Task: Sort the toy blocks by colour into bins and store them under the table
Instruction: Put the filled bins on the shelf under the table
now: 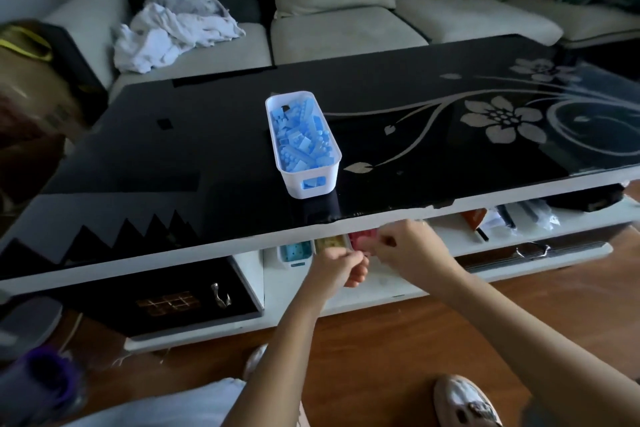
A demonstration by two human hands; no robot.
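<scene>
My R hand (pixel 412 250) grips red bin (pixel 360 238) by its near end to slot it beside yellow bin (pixel 330 242) under tbl (pixel 207 149). L hand (pixel 341 267) curled, can't tell if holding. Prob next: blue bin (pixel 303 146) up top.

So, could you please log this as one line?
blue bin: on table | left hand, right hand: at red bin, shelf

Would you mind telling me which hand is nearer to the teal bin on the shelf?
Left. The left hand is just right of the teal bin; the right hand is farther right, by the red bin.
</scene>
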